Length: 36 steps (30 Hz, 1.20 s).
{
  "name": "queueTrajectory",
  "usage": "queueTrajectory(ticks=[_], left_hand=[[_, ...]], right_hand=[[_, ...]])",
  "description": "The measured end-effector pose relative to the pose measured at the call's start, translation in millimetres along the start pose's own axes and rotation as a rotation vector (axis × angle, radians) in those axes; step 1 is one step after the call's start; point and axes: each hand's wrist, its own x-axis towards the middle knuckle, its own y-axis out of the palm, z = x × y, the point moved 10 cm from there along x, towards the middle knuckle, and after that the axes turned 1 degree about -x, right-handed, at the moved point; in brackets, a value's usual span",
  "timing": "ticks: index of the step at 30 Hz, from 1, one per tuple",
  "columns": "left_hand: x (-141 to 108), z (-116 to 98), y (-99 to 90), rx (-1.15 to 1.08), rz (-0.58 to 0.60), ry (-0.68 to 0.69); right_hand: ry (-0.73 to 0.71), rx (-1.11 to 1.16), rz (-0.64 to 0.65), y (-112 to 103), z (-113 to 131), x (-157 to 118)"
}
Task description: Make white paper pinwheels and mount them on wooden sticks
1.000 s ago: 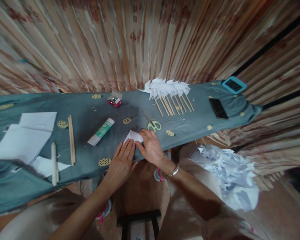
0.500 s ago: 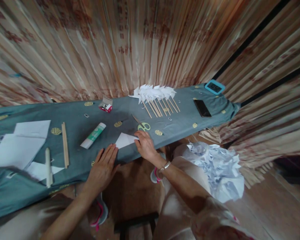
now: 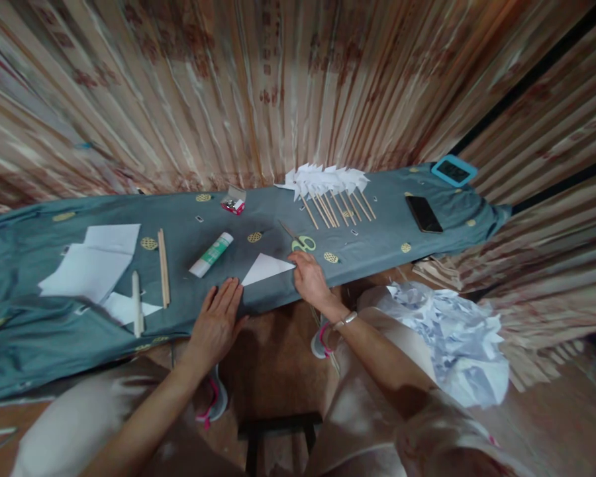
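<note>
A folded white paper triangle (image 3: 265, 267) lies on the teal cloth between my hands. My left hand (image 3: 219, 318) rests flat at its left corner, fingers stretched out. At the right corner, my right hand (image 3: 308, 275) has its fingers closed on the paper's tip. Just above that hand are green-handled scissors (image 3: 302, 243). A green and white glue stick (image 3: 212, 254) lies to the upper left of the triangle.
White paper pinwheels (image 3: 328, 180) on sticks lie at the back, near a small open box (image 3: 234, 204). Paper sheets (image 3: 92, 265), wooden sticks (image 3: 163, 268), a phone (image 3: 424, 214) and a blue-framed device (image 3: 453, 171) are on the cloth (image 3: 258, 215). Crumpled-looking white paper (image 3: 457, 344) sits at the right.
The whole view has shifted, so the table's things appear further right. Both hands remain at the two ends of the paper triangle.
</note>
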Motion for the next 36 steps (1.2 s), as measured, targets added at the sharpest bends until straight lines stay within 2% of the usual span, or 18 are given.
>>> queueTrajectory(ticks=[10,14,18,20,24,26,29,36], left_hand=[[3.0,-1.1,-3.6,-0.059,0.016,-0.067],[7.3,2.8,-8.4,-0.114,-0.023,-0.101],[23.5,4.8,-19.2,-0.178,-0.079,-0.151],[35.8,2.9,-26.0,-0.208,-0.114,-0.153],[59.2,-4.6,-36.7,-0.246,-0.190,-0.104],[68.1,-9.0,-36.5,-0.248,-0.185,-0.078],[78.0,-13.5,-35.3,-0.235,-0.164,-0.064],[94.6,-15.7,-44.5,-0.194,-0.214,0.002]], right_hand=[[0.070,-0.025,0.094,6.5,9.6,12.7],[0.117,0.059,0.094,7.9,8.7,16.1],[0.166,0.133,0.099,5.7,14.8,14.1],[0.128,0.098,0.090,1.5,26.1,11.7],[-0.036,-0.017,0.087,-3.5,53.6,4.5],[-0.100,-0.043,0.105,-3.2,61.3,0.8],[-0.138,-0.020,0.117,-6.3,64.3,-2.7],[-0.081,0.115,-0.018,-33.8,53.8,-12.0]])
